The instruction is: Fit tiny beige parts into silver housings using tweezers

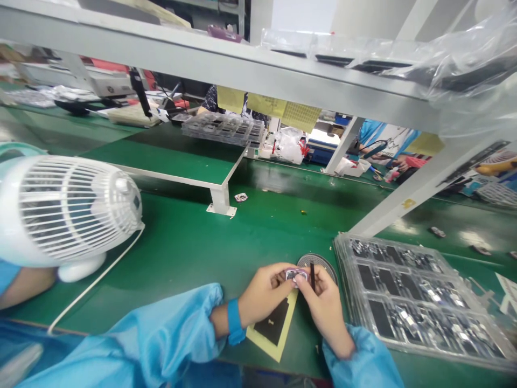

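We grip a small device (296,274) between left hand (260,295) and right hand (327,299), dark strip (312,277) at the right one. Yellow-edged sheet (278,339) lies below, tray stack (348,283) rightward on desk (189,242).

My creased, shiny light-blue sleeves (173,323), gathered cuffs (217,298), a darker-blue wristband (235,322) below my bare left hand (260,295), my right hand (326,302) bare

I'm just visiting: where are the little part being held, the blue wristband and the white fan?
Small purple-edged part (291,274): head view, on its exposed pale face.
Blue wristband (233,317): head view, on the middle of the band.
White fan (76,207): head view, on its slatted grille.
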Demonstrator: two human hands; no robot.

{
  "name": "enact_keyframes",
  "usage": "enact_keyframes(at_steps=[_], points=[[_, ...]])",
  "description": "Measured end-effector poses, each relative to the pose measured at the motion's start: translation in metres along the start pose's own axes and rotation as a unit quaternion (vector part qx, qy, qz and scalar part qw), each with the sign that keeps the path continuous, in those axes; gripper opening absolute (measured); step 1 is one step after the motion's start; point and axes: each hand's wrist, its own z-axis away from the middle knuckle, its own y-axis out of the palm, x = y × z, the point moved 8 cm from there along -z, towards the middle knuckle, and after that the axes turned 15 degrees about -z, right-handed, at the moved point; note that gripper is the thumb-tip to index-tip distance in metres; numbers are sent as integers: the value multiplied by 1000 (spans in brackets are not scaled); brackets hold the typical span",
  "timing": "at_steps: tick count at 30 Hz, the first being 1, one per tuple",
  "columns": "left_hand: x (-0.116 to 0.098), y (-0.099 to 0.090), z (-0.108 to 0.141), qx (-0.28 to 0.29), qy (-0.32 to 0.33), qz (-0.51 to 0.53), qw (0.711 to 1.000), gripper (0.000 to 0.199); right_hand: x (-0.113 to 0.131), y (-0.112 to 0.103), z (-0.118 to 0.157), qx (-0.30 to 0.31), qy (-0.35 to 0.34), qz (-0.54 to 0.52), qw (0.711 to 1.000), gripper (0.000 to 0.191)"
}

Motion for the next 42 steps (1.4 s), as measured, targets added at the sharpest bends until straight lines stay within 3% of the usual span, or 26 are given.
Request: enact_keyframes(at_steps=[6,12,14,17,22,27,34,38,42], points=[[-15,-12,1,-60,91,-183,977,38,2,1,-5,17,-8,13,1000,32],[-36,-8,8,-67,180,-224,955,37,8,-14,-8,9,-20,53,998,41],[-43,-4,26,-86,188,-233,950,39,9,-19,4,-1,-27,58,998,43],[-50,4,77,-162,213,-211,940,42,9,-23,40,-12,-29,81,996,42],[-16,25,166,-250,182,-150,939,39,-9,-4,117,83,7,54,995,31],[22,31,216,-278,125,-95,948,36,-38,7,166,53,65,68,994,42],[45,38,243,-281,59,-34,957,31,-60,16,202,19,111,37,993,54],[56,44,246,-280,25,-22,959,30,-66,19,211,17,119,3,993,50],[54,48,241,-272,26,-33,961,25,-61,18,209,36,104,15,994,48]])
